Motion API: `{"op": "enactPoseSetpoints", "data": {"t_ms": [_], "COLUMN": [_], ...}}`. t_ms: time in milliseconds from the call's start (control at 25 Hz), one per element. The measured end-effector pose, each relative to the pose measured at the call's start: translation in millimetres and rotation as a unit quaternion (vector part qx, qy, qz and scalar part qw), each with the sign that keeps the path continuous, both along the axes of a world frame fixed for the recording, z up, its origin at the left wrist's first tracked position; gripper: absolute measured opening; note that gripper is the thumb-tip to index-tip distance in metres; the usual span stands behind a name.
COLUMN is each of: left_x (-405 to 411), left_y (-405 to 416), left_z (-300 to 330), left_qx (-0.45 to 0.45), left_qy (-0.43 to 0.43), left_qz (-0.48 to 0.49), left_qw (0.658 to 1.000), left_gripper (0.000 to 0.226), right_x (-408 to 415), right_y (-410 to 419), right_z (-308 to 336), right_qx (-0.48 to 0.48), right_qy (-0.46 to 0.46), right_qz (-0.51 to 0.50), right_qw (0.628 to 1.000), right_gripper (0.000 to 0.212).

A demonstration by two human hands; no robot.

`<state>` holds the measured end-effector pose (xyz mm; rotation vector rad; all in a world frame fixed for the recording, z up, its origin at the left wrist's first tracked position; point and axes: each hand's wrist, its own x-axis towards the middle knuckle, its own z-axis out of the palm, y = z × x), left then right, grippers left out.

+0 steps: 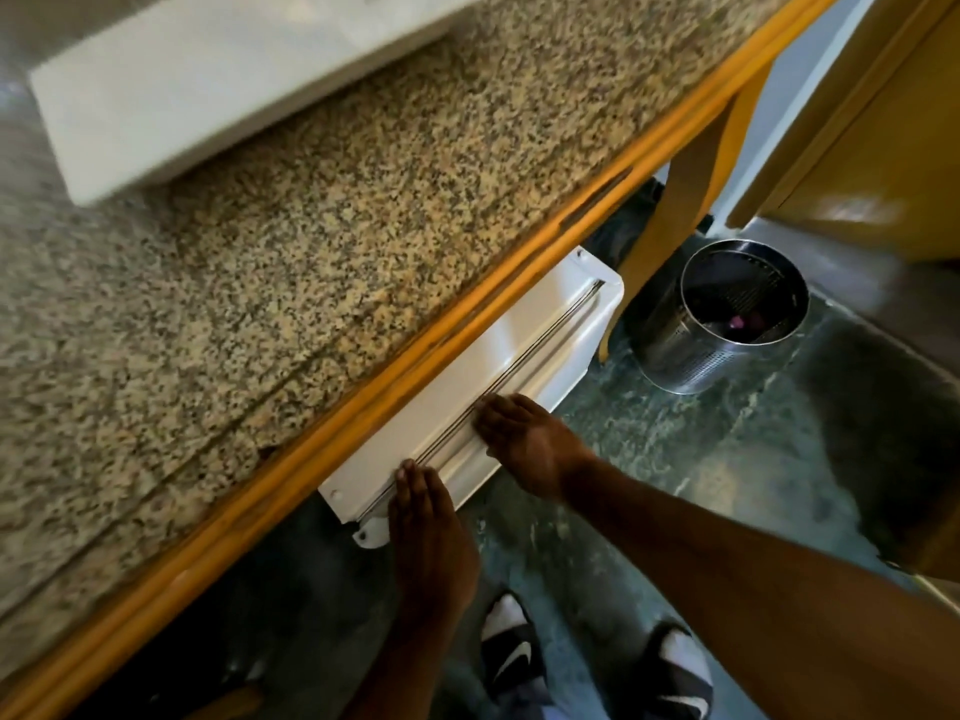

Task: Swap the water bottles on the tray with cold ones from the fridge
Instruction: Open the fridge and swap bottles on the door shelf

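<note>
Head view looks steeply down over a speckled granite surface [291,262] with an orange wooden edge running from lower left to upper right. Under that edge, at the middle of the frame, sits the white top of a small fridge [470,402], tucked below the surface so only its top and the upper rim of its door show. Both hands rest flat on that rim: the left hand [431,532] lies with fingers straight and together near the lower-left corner, the right hand [524,444] just beside it toward the upper right, fingers spread and palm down. Neither grips anything; both are flat and empty. Placed along the door seam like this, they seem to be pressing the door or feeling for its edge, though which one I cannot tell. No water bottles and no tray appear anywhere; the cold bottles are presumably behind the door. At upper left a white box-like object [208,80] sits on the surface, blurred. At right a perforated steel bin [727,324] stands on the dark green floor [675,459], well clear of the door.
</note>
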<state>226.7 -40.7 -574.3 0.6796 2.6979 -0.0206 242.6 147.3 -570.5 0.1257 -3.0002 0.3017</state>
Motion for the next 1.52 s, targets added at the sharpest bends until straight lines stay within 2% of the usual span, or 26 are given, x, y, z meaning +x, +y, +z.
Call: {"op": "enactPoseSetpoints", "data": {"t_ms": [240,480,600,680,760,920,1040,1200,1440,1520], "left_x": [7,71,101,112,115,112,104,78,23,10], "left_y": [8,24,37,50,67,102,130,174,258,277], "left_z": [8,34,45,49,54,53,47,20,-26,-41], "left_qx": [-0.023,-0.075,-0.1,-0.101,-0.098,-0.075,-0.046,-0.033,-0.008,-0.009], "left_qy": [-0.004,-0.037,-0.027,-0.01,0.003,0.022,0.037,0.044,0.017,-0.005], "left_qz": [0.002,-0.055,-0.12,-0.152,-0.171,-0.191,-0.199,-0.27,-0.371,-0.422], "left_qw": [1.0,0.995,0.987,0.983,0.98,0.979,0.978,0.961,0.928,0.907], "left_gripper": [0.078,0.071,0.072,0.064,0.056,0.054,0.051,0.05,0.05,0.045], "right_x": [5,57,99,128,155,207,233,244,223,213], "right_y": [0,11,20,27,36,62,84,117,165,170], "right_z": [-7,-19,-22,-24,-23,-18,-10,-6,-23,-33], "right_qx": [0.001,0.006,0.008,0.001,0.003,-0.017,-0.03,-0.041,-0.068,-0.062], "right_qy": [0.003,0.018,0.012,0.002,-0.01,-0.023,-0.051,-0.079,-0.062,-0.057], "right_qz": [-0.001,-0.003,-0.028,-0.045,-0.066,-0.15,-0.245,-0.37,-0.477,-0.503], "right_qw": [1.0,1.0,1.0,0.999,0.998,0.988,0.968,0.925,0.874,0.86], "right_gripper": [0.04,0.035,0.033,0.037,0.041,0.044,0.049,0.054,0.061,0.063]}}
